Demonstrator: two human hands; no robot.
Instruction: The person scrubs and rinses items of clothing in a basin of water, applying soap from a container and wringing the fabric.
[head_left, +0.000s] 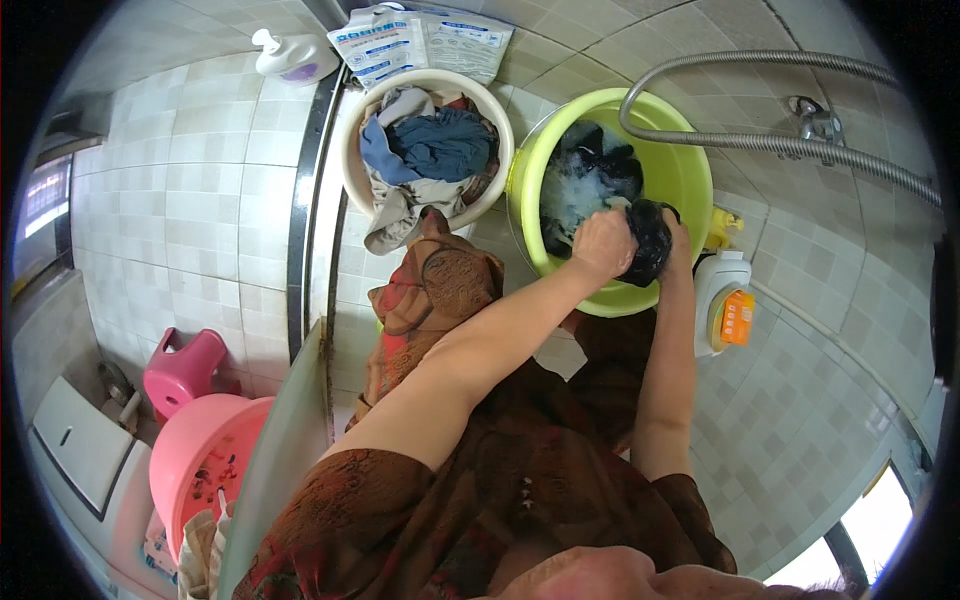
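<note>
My left hand (604, 241) is closed in a fist against a wet black cloth (649, 241), gripping its near-left side. Something pale shows at the top of that fist, too small to make out. On the cloth's other side my right hand (678, 238) holds it, its fingers partly hidden. Both hands are over the near rim of a lime-green bucket (684, 180). Inside the bucket, dark clothes (596, 161) lie in cloudy, sudsy water.
Left of the bucket stands a cream basin (501, 124) heaped with clothes. Detergent bags (420, 46) and a white pump bottle (298, 58) are behind. A metal shower hose (750, 139) crosses the bucket's far side. An orange soap box (737, 318) is at right, a pink stool (182, 369) at left.
</note>
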